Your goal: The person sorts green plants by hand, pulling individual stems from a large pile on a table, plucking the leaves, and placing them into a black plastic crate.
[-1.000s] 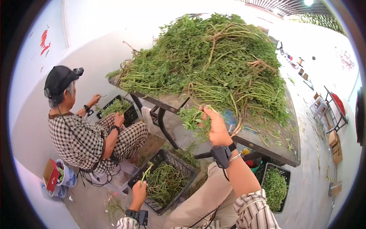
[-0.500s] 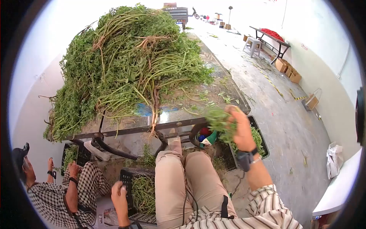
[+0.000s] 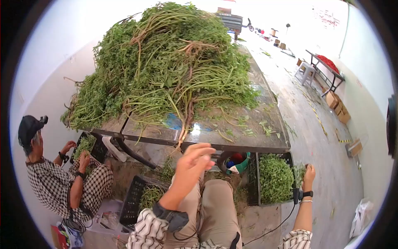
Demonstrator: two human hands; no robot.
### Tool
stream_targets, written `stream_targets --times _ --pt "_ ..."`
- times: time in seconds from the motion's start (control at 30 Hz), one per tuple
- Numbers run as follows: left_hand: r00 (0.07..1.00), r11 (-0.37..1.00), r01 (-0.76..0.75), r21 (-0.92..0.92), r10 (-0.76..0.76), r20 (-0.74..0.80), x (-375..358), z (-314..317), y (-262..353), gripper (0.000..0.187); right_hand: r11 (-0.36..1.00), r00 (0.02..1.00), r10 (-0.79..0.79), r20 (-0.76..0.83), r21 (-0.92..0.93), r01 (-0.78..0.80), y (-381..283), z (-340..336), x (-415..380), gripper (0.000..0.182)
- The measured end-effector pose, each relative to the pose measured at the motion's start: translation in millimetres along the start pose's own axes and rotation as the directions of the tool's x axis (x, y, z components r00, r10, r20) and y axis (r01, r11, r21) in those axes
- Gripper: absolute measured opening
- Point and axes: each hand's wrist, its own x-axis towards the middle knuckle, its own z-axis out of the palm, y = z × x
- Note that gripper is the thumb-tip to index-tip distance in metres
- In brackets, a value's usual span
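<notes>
Head view, looking down from a seated person's eyes. The right hand (image 3: 309, 176), at the right, has its fingers closed on a small tuft of leafy green sprigs (image 3: 299, 173), held at the outer side of a black plastic crate (image 3: 253, 184) filled with loose green leaves (image 3: 275, 178). The left hand (image 3: 186, 174) is raised over the lap, just in front of the table edge, fingers spread loosely and apparently gripping nothing, though the side turned away cannot be checked.

The sprigs look very light, soft and limp; the leaves would probably bruise or tear if squeezed, and damp ones might slip. The firmer stems seem the best place to hold, with a light pinch.

Ahead, a tall tangled heap of green plants (image 3: 166, 66) covers much of a dark, scuffed table (image 3: 269, 124). One long stem with a pale, root-like end (image 3: 182, 135) reaches the front edge; tangled stems there would likely drag on neighbours. Below left, another black crate (image 3: 129, 201) holds cut green stems (image 3: 150, 197), partly hidden by the left arm. The table's front edge and the person's knees (image 3: 217, 199) narrow the space between crates. A thin black cable (image 3: 271, 229) trails from the right wrist. At far left, a co-worker in checked clothes (image 3: 49, 186) sits handling greens.
</notes>
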Motion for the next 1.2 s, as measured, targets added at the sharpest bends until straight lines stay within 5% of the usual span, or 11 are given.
stream_targets --times 0.13,0.2,0.37,0.47,0.57,0.83,1.03,1.1,1.13,1.2 --pt "1.000 0.993 0.008 -0.121 -0.007 0.009 34.0 20.5 -13.1 0.024 0.996 0.996 0.084 0.038 -0.034 -0.082 48.3 -5.5 25.0 0.030" --pt "1.000 0.987 -0.003 -0.161 0.000 -0.022 47.4 30.7 -12.0 0.023 0.881 0.974 -0.201 0.101 -0.417 0.225 59.2 -8.3 25.0 0.035" --pt "0.996 0.950 -0.076 -0.304 0.057 -0.072 76.3 57.5 -13.9 0.018 0.873 0.966 -0.177 0.186 -0.424 0.241 17.8 -2.7 9.1 0.040" --pt "0.993 0.943 -0.079 -0.322 0.045 -0.112 79.9 61.7 -22.6 0.017 0.944 0.993 -0.112 0.049 -0.308 0.122 -21.0 5.5 12.6 0.035" --pt "0.981 0.942 -0.109 -0.319 0.050 -0.188 75.3 51.2 -24.8 0.018 0.993 0.994 -0.106 0.015 -0.044 0.106 -143.2 16.0 -15.5 0.029" --pt "0.943 0.885 -0.190 -0.426 0.044 -0.329 76.2 18.9 -36.9 0.021 0.926 0.900 -0.311 0.306 0.310 0.215 -331.6 74.1 -62.2 0.024" --pt "0.887 0.912 -0.140 -0.385 -0.058 -0.458 87.9 19.7 -61.5 0.034 0.914 0.672 -0.403 0.622 0.316 0.256 -420.1 149.2 -80.3 0.023" --pt "0.878 0.907 -0.146 -0.394 -0.064 -0.474 90.2 16.1 -69.5 0.036 0.897 0.439 -0.408 0.801 0.262 0.356 -438.9 181.4 -80.0 0.025" --pt "0.871 0.905 -0.146 -0.400 -0.075 -0.486 91.9 13.2 -70.9 0.039 0.893 0.433 -0.415 0.800 0.268 0.362 -448.3 197.9 -80.2 0.025" --pt "0.865 0.912 -0.119 -0.392 -0.098 -0.492 86.3 10.3 -56.2 0.041 0.810 0.176 -0.426 0.887 0.287 0.511 -462.9 230.7 -82.0 0.028"
